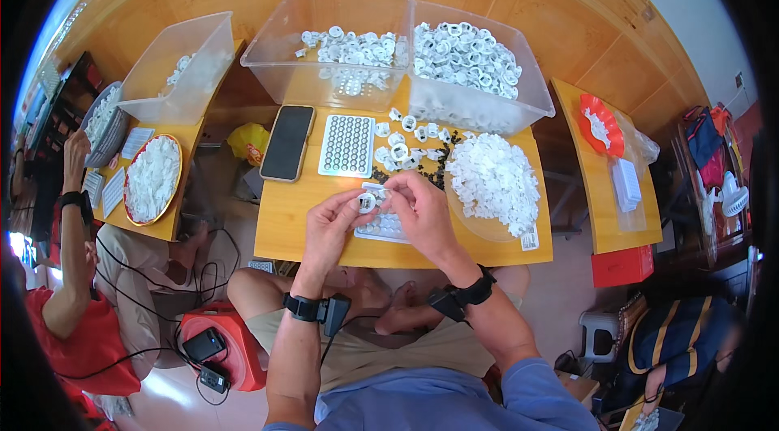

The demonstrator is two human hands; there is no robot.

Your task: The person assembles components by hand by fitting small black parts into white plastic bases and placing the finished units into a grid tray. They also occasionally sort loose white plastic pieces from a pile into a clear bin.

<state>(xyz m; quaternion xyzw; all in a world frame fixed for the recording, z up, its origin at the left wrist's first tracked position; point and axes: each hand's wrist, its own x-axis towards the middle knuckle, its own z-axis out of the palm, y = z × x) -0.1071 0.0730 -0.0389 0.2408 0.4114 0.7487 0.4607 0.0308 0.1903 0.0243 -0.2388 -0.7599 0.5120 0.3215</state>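
Note:
Over the near edge of the table, my left hand (pixel 327 228) pinches a small round white plastic part (pixel 367 203) with a dark mark in its middle. Close against its right side, my right hand (pixel 423 216) has thumb and fingers pressed together. What those fingers hold is too small to make out. Below both hands lies a white tray (pixel 381 230) with round pockets, partly covered by them. Just beyond are loose round white parts (pixel 399 152), small black pieces (pixel 445 161) and a white tray of round metallic discs (pixel 346 145).
A heap of small white pieces (pixel 495 183) lies right of my hands, a phone (pixel 288 143) to the left. Two clear bins (pixel 324 82) (pixel 479 110) of white parts stand behind. A co-worker (pixel 69 285) sits left, another person (pixel 682 342) lower right.

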